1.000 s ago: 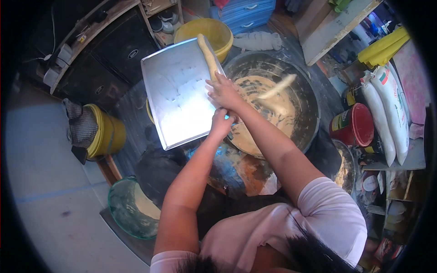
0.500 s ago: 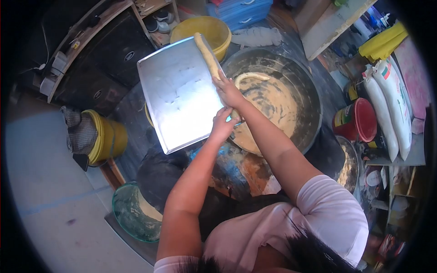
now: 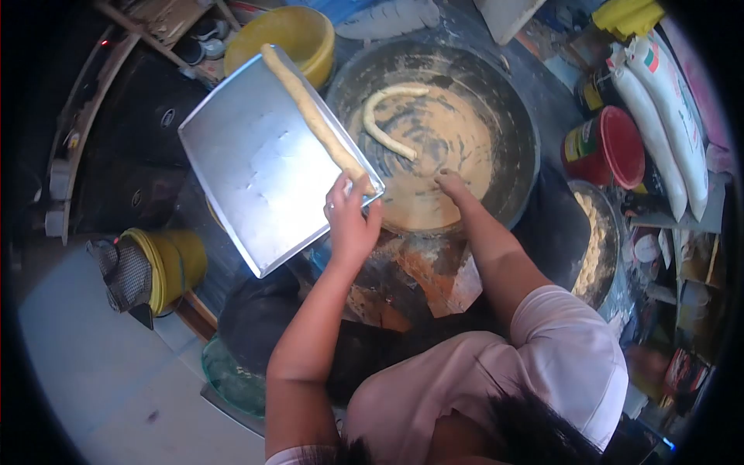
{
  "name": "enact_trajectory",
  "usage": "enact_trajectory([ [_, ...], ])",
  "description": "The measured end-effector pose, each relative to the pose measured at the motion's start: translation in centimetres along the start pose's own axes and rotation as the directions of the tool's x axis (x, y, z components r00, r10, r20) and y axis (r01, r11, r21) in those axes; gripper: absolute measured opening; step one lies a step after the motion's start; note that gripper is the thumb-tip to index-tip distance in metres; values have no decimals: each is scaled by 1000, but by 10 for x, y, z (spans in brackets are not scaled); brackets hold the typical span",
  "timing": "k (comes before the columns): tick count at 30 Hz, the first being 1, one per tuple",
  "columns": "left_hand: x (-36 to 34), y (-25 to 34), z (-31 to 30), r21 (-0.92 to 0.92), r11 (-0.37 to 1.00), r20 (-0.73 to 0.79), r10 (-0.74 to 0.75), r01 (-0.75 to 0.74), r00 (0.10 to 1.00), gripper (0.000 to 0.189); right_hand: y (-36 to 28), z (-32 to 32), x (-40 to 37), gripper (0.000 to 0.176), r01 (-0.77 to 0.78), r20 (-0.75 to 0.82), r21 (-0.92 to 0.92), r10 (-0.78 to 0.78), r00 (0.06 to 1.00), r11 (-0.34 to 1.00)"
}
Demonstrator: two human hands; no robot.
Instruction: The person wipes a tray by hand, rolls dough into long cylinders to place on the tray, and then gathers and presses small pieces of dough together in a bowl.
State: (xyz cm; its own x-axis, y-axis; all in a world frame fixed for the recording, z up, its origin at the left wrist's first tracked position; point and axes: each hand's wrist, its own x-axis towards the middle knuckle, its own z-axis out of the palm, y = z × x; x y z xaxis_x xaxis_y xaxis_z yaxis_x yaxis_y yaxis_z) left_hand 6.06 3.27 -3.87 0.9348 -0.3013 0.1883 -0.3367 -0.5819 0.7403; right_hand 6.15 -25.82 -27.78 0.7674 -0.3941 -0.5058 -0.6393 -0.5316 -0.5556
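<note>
A long dough rope (image 3: 314,116) lies along the right edge of a shiny metal baking tray (image 3: 256,155). My left hand (image 3: 353,221) has its fingers curled around the near end of this rope, at the tray's corner. A second, shorter dough rope (image 3: 376,124) rests bent in a hook shape inside a wide dark basin (image 3: 523,147) dusted with flour. Over the basin's near part, to the right of that rope's end, is my right hand (image 3: 453,184). Its fingers look loosely apart and foreshortened, with nothing visible in them.
Behind the tray stands a yellow tub (image 3: 318,58). A yellow bucket (image 3: 178,263) with a cloth is at left, above a green basin (image 3: 232,372). To the right are a red bucket (image 3: 620,147), white sacks (image 3: 659,116) and a pan of dough pieces (image 3: 593,240).
My right hand has left the dough rope on the tray and moved right, over the basin. My left hand is now at the rope's near end. The view has shifted.
</note>
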Motion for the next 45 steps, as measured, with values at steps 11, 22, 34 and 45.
enact_trajectory([
  [11,-46,-14,43,14,993,844,49,-114,533,35,5,107,-49,52,-106,196,-219,150,969,970],
  [22,-33,-31,41,-60,910,736,-236,410,634,41,-39,94,72,37,961,331,-50,-904,273,272],
  [34,-31,-26,39,-171,562,829,-361,809,426,46,-156,-20,228,28,213,213,455,-338,917,865],
  [45,-27,-22,36,-64,708,812,-373,703,449,43,-102,113,59,58,582,208,-575,-585,784,575],
])
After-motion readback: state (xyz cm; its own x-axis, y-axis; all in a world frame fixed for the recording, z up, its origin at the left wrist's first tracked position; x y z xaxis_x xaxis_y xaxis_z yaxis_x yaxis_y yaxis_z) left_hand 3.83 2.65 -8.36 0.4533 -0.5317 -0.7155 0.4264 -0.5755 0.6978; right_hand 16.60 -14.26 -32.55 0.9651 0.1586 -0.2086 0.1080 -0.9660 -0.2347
